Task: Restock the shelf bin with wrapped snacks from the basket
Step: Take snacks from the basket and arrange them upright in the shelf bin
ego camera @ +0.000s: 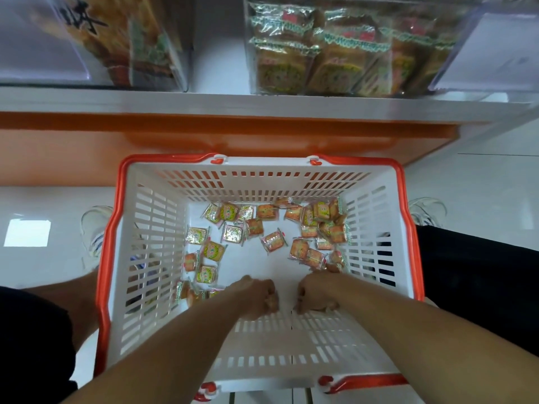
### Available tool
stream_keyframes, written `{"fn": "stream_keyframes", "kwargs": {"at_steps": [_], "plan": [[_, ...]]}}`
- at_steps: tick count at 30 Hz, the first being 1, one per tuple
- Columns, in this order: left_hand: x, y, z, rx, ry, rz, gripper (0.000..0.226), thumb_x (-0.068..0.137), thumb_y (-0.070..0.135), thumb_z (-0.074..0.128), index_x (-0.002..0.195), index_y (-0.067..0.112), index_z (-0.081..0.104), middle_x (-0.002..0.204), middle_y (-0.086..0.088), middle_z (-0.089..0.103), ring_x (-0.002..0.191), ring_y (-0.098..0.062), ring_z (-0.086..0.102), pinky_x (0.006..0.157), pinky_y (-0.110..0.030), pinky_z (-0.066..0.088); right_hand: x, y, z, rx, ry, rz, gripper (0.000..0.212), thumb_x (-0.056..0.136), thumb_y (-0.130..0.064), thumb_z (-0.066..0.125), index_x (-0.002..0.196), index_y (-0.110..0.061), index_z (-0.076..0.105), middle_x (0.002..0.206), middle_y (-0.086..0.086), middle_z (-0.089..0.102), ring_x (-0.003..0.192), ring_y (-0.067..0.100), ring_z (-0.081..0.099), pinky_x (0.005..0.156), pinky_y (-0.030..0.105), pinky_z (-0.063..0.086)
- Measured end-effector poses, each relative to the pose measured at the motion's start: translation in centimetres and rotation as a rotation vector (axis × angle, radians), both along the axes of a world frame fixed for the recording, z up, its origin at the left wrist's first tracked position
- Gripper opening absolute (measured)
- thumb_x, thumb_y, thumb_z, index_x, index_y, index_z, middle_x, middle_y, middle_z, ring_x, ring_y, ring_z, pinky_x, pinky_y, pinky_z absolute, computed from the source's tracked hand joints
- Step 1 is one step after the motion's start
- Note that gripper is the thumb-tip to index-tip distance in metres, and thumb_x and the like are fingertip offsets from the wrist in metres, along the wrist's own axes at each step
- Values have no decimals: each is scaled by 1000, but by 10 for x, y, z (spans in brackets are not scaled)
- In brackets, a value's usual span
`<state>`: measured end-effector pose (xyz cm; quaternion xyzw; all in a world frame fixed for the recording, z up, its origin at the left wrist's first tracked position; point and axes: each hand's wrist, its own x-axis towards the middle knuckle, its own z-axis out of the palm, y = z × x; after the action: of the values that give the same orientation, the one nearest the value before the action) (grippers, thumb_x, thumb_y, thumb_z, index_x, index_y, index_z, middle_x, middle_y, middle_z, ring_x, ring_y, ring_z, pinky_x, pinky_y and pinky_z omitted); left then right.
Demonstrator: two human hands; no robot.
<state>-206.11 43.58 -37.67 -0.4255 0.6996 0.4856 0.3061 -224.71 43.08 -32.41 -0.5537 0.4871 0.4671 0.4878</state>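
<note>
Down in the basket [151, 228], both hands sit at the near wall: left hand [256, 295] and right hand [316, 295] have fingers curled under, and I can't tell what either holds. Wrapped snacks [272, 240] lie scattered over the floor, mostly the far half. Shelf bin [344, 48] is up ahead, part filled. My read: packets are light, crinkly and slick, biscuit inside crushable. I'd scoop several loosely by the flat faces, no squeezing.
</note>
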Motion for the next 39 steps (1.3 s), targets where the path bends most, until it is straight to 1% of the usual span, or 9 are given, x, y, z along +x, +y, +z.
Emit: {"fn": "stream_keyframes", "kwargs": {"at_steps": [4, 11, 17, 23, 27, 30, 32, 35, 39], "plan": [[1, -3, -2, 41, -3, -11, 38, 86, 41, 68, 123, 38, 59, 120, -2, 67, 109, -29, 64, 94, -40, 54, 3, 6, -6, 3, -2, -37, 59, 89, -59, 62, 132, -19, 63, 128, 5, 65, 114, 26, 63, 86, 34, 52], [3, 0, -1, 67, -19, -92, 42, 93, 45, 63, 132, 34, 52, 126, -8, 65, 109, -32, 63, 94, -41, 53, -6, 11, -10, -10, 3, -55, 43, 95, -42, 58, 133, -21, 60, 125, 4, 66, 108, 24, 65, 90, 33, 52], [12, -1, 7, -49, -31, -61, 33, 93, 47, 58, 122, 31, 57, 119, -4, 69, 104, -29, 66, 85, -35, 51, -4, 14, -9, -31, -82, -243, 42, 95, -22, 55, 136, -21, 54, 123, 10, 63, 72, 20, 58, 53, 29, 47], [22, -11, 15, -142, -43, 41, 23, 86, 36, 60, 108, 31, 57, 108, 3, 73, 93, -24, 69, 77, -35, 56, 5, 10, -13, -106, -127, -537, 22, 83, 4, 52, 91, -16, 52, 84, 16, 58, 68, 32, 64, 52, 33, 54], [19, -26, 21, -66, 48, 501, 8, 96, 21, 60, 103, 21, 56, 87, -10, 76, 65, -33, 70, 58, -41, 56, 6, -10, 4, -110, -231, -873, 36, 91, -5, 61, 122, -20, 51, 89, 22, 60, 63, 33, 61, 61, 42, 56], [14, -48, 43, 115, 196, 921, 6, 102, 13, 57, 107, 11, 56, 51, -2, 65, 33, -16, 50, 38, -20, 40, 7, -35, 35, -145, -335, -1080, 63, 97, -19, 67, 151, -19, 35, 122, 18, 62, 73, 29, 69, 56, 37, 61], [10, -64, 64, 151, 256, 964, 10, 102, 15, 57, 109, 11, 62, 46, 1, 60, 31, -11, 47, 37, -18, 38, 9, -53, 62, -134, -432, -1190, 67, 97, -20, 67, 154, -18, 32, 142, 15, 50, 92, 28, 66, 68, 43, 64], [-1, -80, 104, 207, 361, 1027, 20, 104, 24, 52, 105, 12, 68, 61, -1, 67, 45, -12, 60, 45, -22, 46, 13, -75, 105, -125, -576, -1279, 51, 98, -21, 63, 146, -15, 44, 139, 14, 58, 113, 33, 65, 86, 51, 60], [-16, -96, 168, 448, 543, 1189, 35, 108, 32, 40, 104, 9, 66, 73, -9, 70, 51, -17, 63, 39, -22, 47, 14, -94, 174, -209, -724, -1287, 26, 101, -20, 59, 127, -13, 57, 122, 13, 68, 103, 29, 70, 81, 49, 61]]}}
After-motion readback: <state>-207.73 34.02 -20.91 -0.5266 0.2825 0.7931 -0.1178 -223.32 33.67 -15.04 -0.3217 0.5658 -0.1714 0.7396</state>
